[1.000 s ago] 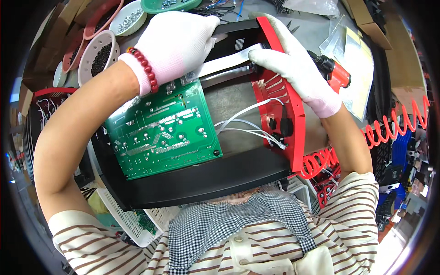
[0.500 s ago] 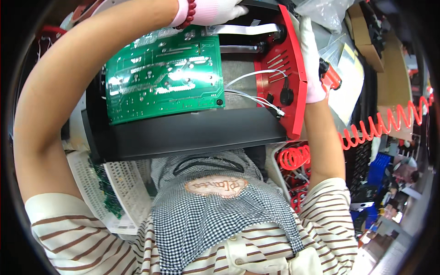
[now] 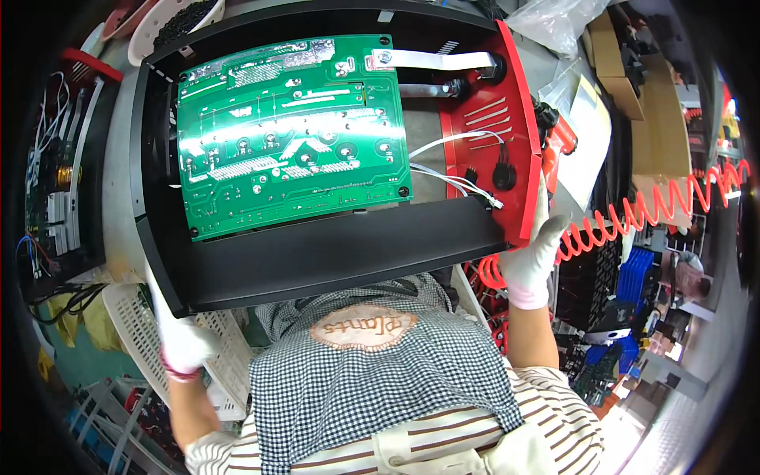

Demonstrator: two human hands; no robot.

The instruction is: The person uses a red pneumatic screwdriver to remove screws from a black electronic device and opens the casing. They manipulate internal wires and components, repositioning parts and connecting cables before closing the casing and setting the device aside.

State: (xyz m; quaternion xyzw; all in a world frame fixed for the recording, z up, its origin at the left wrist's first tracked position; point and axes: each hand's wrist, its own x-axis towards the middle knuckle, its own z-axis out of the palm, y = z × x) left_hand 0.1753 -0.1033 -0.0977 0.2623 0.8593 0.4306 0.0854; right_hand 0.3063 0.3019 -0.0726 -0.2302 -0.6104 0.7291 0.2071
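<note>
An open black metal case (image 3: pixel 340 257) with a red end panel (image 3: pixel 518 158) lies in front of me. Inside it sits a green circuit board (image 3: pixel 297 138), joined by metal strips (image 3: pixel 431 60) to the red panel. White wires (image 3: pixel 455 182) with a small plug hang loose beside it. My right hand (image 3: pixel 530 269), in a white glove, grips the case at the near right corner, thumb up and fingers partly hidden behind the red panel. By the near left corner is my gloved left hand (image 3: pixel 186 344), smeared by motion, its fingers partly hidden along the case's side.
A coiled red air hose (image 3: pixel 633 222) runs along the right. White plastic baskets (image 3: pixel 229 356) stand below at the left. Another black unit with wires (image 3: pixel 63 190) lies far left. A bowl of black small parts (image 3: pixel 178 24) sits at the back, cardboard boxes (image 3: pixel 661 119) at the right.
My left hand has come from the case's far side to its near left corner. My right hand has slid nearer along the red panel. The case has shifted slightly nearer and turned a little.
</note>
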